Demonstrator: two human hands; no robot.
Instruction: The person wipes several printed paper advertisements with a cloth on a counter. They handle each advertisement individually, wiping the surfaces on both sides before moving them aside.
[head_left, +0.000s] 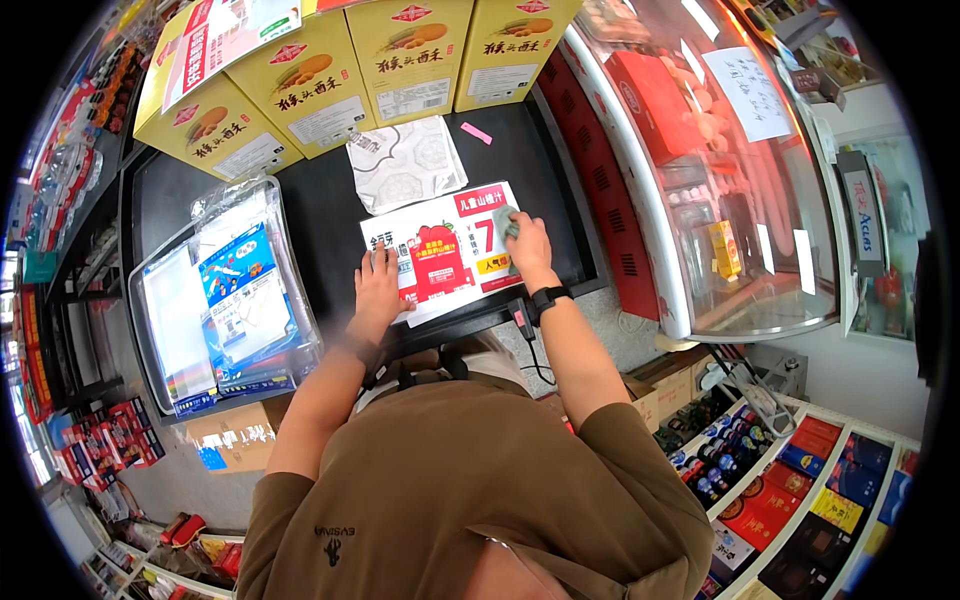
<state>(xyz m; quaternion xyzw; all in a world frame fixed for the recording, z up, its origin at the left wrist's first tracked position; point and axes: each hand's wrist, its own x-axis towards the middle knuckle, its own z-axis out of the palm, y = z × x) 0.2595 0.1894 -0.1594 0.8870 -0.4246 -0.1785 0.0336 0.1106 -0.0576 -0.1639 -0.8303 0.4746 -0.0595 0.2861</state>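
Observation:
A printed price sign (485, 247) with red, white and yellow areas lies flat on the black tabletop (330, 191). My left hand (377, 286) rests on the sign's left end, palm down, fingers a little apart, holding nothing. In my right hand (529, 244) is a crumpled grey-green cloth (506, 222), pressed against the sign's upper right part. Just beyond the sign sits a stack of white patterned paper sheets (409, 165). A small pink strip (476, 133) lies on the black surface behind it.
Yellow product cartons (409, 60) line the table's back. To the left is a clear plastic tray (304, 330) holding blue and white printed packs (251, 300). A glass-topped display cooler (750, 187) stands at the right. A black cable (534, 356) hangs at the front edge.

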